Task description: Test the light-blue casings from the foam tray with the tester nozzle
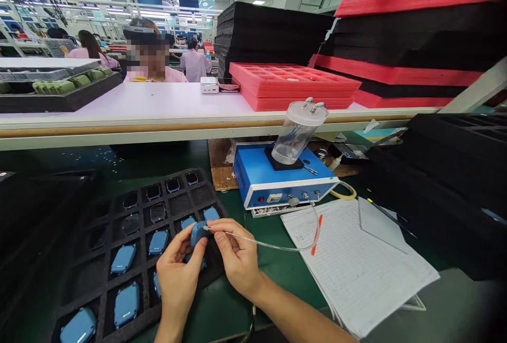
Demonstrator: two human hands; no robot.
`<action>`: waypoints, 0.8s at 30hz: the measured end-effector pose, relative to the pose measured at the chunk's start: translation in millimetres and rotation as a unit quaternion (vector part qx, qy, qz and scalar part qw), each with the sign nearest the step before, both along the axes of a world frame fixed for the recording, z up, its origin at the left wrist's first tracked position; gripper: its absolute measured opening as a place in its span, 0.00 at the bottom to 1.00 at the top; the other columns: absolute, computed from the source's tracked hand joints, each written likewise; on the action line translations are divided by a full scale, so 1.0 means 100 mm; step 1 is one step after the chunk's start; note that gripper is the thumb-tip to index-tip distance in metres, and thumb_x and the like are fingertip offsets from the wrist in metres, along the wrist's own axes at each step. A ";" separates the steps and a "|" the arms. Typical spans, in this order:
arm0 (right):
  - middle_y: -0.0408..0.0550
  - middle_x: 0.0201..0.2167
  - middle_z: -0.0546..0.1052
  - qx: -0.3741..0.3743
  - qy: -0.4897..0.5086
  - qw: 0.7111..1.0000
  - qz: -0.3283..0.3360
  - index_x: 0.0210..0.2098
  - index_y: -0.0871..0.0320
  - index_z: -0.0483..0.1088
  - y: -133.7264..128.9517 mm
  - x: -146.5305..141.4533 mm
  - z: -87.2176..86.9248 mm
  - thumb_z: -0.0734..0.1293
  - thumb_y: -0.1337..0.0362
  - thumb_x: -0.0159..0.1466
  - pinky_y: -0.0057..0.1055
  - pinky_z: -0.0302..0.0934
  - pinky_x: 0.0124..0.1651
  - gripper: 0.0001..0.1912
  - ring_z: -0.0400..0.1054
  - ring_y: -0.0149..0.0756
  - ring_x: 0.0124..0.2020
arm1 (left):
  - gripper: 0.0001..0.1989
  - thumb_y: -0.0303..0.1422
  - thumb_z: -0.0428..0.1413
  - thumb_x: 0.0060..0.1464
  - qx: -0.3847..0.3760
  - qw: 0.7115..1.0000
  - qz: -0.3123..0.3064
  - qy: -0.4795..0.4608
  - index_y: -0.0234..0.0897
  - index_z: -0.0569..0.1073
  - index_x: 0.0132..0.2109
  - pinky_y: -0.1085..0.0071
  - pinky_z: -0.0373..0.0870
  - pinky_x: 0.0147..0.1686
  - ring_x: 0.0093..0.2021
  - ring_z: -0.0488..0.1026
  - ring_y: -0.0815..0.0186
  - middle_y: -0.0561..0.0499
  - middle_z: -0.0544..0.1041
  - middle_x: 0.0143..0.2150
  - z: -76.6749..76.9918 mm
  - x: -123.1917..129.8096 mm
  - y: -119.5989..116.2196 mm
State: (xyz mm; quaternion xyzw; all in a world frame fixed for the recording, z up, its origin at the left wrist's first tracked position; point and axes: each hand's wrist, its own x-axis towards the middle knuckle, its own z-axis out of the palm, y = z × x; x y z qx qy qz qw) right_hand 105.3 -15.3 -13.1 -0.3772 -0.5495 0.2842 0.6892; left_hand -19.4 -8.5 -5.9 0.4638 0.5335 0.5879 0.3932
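My left hand (180, 266) is closed around a small blue watch case (198, 233), thumb on one side and fingers on the other. In my right hand (237, 256) the tip of a clear thin tube (273, 247) is pinched and held against the upper right of that case. The tube loops back to the front of a blue box-shaped device (253, 174). Under my hands lies a black foam tray (106, 306) with square pockets, several holding blue watch cases (127, 303) and others dark-faced ones (153, 191).
A clear cylinder (293, 134) stands tilted on the device. Written paper sheets (356, 258) and an orange strip (317, 234) lie at right. Above is a white shelf (166, 102) with red foam trays (293, 89) and black foam stacks (269, 36). People sit beyond it.
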 end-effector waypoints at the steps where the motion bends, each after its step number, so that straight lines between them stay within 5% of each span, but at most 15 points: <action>1: 0.52 0.44 0.81 -0.001 0.000 1.000 0.001 0.44 0.54 0.78 0.00 0.00 0.00 0.64 0.65 0.72 0.37 0.75 0.50 0.09 0.78 0.39 0.47 | 0.21 0.39 0.70 0.44 0.001 1.000 0.001 -0.001 0.36 0.83 0.46 0.68 0.81 0.45 0.42 0.84 0.58 0.44 0.86 0.45 0.00 0.00 0.00; 24: 0.51 0.44 0.82 0.007 -0.005 1.000 0.000 0.45 0.52 0.78 -0.01 0.02 0.02 0.64 0.66 0.72 0.39 0.74 0.52 0.09 0.78 0.39 0.47 | 0.19 0.38 0.70 0.44 0.007 1.000 0.005 -0.001 0.37 0.83 0.45 0.70 0.81 0.43 0.41 0.83 0.60 0.46 0.86 0.44 -0.01 0.00 -0.01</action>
